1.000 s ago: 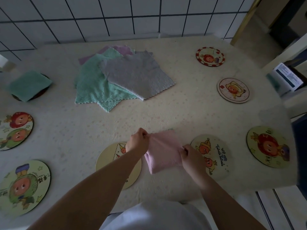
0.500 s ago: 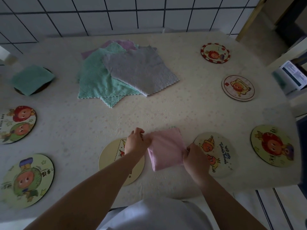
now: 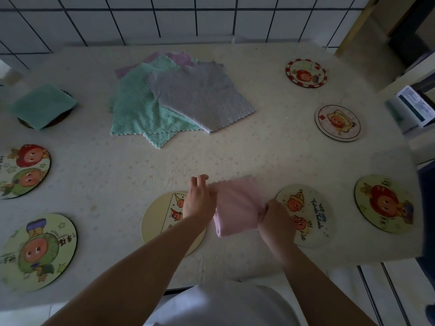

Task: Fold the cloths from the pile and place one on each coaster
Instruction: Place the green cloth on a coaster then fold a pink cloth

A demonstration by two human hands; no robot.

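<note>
Pale speckled surface (image 3: 235, 156) below white tiled wall (image 3: 188, 17) with dark grout. White box with printed label (image 3: 414, 107) off right edge, partly cut off.

I see soft, matt pink cloth (image 3: 237, 205), smooth-faced, low in the frame's middle. The pile (image 3: 179, 100) in the upper middle is nubbly, textured fabric with scalloped edges: grey on top, mint green and lilac beneath. The table (image 3: 270, 151) wears a matt, faintly quilted cover with a tiny flower print. The round coasters (image 3: 339, 123) look printed, flat and slightly glossy. Behind, the wall tiles (image 3: 179, 17) are smooth and glazed.
</note>
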